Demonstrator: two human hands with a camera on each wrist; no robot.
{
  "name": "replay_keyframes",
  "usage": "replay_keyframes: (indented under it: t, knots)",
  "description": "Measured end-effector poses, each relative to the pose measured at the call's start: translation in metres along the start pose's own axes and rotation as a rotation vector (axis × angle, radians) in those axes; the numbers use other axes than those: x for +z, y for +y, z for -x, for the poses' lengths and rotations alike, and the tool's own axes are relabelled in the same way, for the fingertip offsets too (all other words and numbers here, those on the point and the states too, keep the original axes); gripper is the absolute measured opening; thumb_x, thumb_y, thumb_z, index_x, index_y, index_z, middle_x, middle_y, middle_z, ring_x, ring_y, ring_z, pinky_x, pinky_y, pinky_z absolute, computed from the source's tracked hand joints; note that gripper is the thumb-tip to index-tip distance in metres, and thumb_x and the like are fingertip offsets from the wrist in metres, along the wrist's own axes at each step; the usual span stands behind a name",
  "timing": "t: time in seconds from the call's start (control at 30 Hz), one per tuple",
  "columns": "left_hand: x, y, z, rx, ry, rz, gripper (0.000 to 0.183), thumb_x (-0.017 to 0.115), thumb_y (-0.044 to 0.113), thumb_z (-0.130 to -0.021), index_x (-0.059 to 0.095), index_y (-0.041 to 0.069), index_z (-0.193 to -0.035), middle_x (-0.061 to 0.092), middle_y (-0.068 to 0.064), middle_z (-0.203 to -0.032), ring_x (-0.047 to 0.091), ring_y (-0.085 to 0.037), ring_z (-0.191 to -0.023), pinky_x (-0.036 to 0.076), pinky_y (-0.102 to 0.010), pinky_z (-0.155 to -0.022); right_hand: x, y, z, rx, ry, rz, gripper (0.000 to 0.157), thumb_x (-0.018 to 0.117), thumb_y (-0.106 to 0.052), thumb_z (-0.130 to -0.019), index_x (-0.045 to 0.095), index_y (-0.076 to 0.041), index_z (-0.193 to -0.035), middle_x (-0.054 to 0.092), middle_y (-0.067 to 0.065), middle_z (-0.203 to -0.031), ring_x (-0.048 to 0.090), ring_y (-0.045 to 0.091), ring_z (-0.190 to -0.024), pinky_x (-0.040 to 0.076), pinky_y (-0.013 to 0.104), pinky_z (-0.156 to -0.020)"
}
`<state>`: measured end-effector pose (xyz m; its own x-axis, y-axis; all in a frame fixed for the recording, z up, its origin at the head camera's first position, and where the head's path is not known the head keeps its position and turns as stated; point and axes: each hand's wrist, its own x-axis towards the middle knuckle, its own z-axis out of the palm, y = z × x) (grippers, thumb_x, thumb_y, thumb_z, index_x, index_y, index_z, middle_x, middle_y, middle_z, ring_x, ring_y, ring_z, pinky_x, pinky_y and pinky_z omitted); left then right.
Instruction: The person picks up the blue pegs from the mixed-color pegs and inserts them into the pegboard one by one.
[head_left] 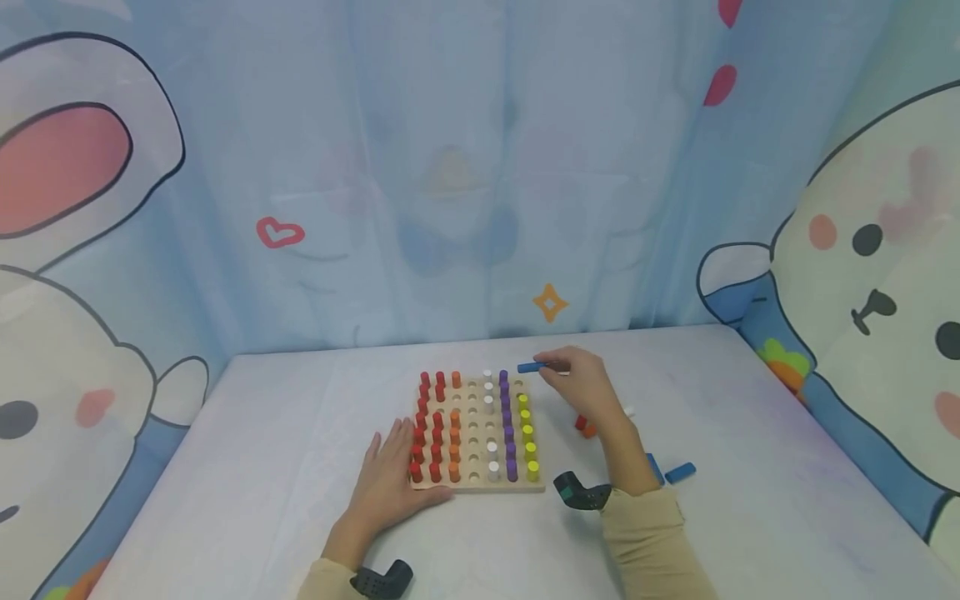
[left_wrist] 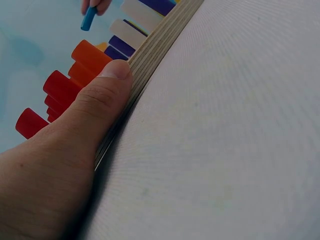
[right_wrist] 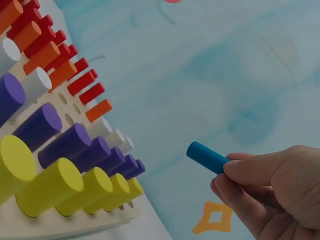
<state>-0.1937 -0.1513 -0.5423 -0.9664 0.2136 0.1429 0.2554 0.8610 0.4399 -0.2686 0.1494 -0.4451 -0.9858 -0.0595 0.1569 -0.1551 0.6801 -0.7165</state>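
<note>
A wooden pegboard (head_left: 498,490) stands on the table with rows of upright red pegs (head_left: 437,454), orange pegs (head_left: 454,454), white pegs (head_left: 492,472), purple pegs (head_left: 512,470) and yellow pegs (head_left: 532,472). One column between orange and white shows bare holes. My left hand (head_left: 390,483) rests against the board's near left corner, thumb along the front edge and fingers by the left side. Raised off the board's far right corner, my right hand (head_left: 581,382) pinches one end of a blue peg (right_wrist: 206,156) between thumb and fingers; its other end points left.
Right of the board, two loose blue pegs (head_left: 681,472) lie near the right forearm. A red peg (head_left: 581,422) and an orange peg (head_left: 589,431) lie closer in, partly hidden by the right wrist. A printed curtain (head_left: 450,275) hangs behind the table.
</note>
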Motion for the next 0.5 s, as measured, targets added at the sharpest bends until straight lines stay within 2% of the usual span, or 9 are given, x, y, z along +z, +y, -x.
replay_keyframes:
  t: [0.3,0.5]
  knots:
    - [0.002,-0.001,-0.001,0.001,0.001,0.002,0.125,0.057,0.085,-0.062,0.023,0.004,-0.15,0.026,-0.01,-0.156,0.018,-0.025,-0.147,0.008,-0.05,-0.12,0.011,-0.001,-0.001,-0.004,0.012,0.0,0.027,0.059,-0.017,-0.094,0.065,-0.011,-0.12,0.063,0.012,-0.121,0.059,0.03,-0.114,0.053,0.044,-0.092]
    - [0.002,-0.002,-0.001,-0.001,0.004,-0.01,0.125,0.057,0.085,-0.062,0.023,0.004,-0.15,0.027,-0.01,-0.156,0.019,-0.025,-0.147,0.009,-0.05,-0.12,0.018,-0.005,-0.001,-0.026,0.033,-0.007,0.023,0.061,-0.015,-0.092,0.068,-0.011,-0.114,0.063,0.011,-0.117,0.061,0.029,-0.111,0.055,0.042,-0.089]
